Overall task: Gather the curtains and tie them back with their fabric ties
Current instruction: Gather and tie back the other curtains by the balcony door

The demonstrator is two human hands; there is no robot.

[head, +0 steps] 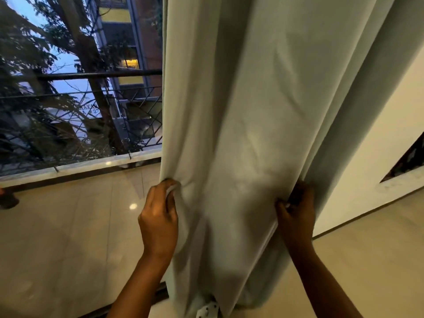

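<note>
A pale grey-green curtain (247, 111) hangs in front of me and fills the middle and right of the view. My left hand (159, 216) grips the curtain's left edge at about waist height, fingers closed on a fold. At the same height my right hand (296, 212) clutches the right side of the gathered panel, fingers tucked into the cloth. The fabric bulges between the two hands. No fabric tie is visible.
Left of the curtain is a glass door onto a tiled balcony (68, 226) with a dark metal railing (91, 76), trees and a building beyond. A cream wall (371, 157) stands on the right. A white spotted object (207, 309) lies at the curtain's foot.
</note>
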